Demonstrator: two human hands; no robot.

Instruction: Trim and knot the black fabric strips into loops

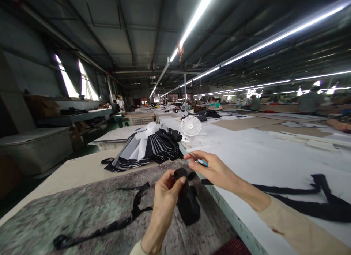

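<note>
Left hand [166, 191]: pinched closed on the upper part of a black fabric piece [189, 209]
Right hand [207, 165]: loosely curled around a slim tool with a blue part [203, 162], near the fabric
Black fabric piece: hanging over the mottled surface [90, 200], soft, matte, bunched; apparently mid-handling
Fanned pile [149, 149]: layered in black and grey, beside the white fan [190, 126]; cannot tell whether finished or waiting
Black strip [135, 205]: lying loose, narrow, crooked, apparently set aside

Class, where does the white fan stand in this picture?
In the head view, just right of centre, the white fan stands right of the fanned-out fabric stack, beyond the right hand.
</note>
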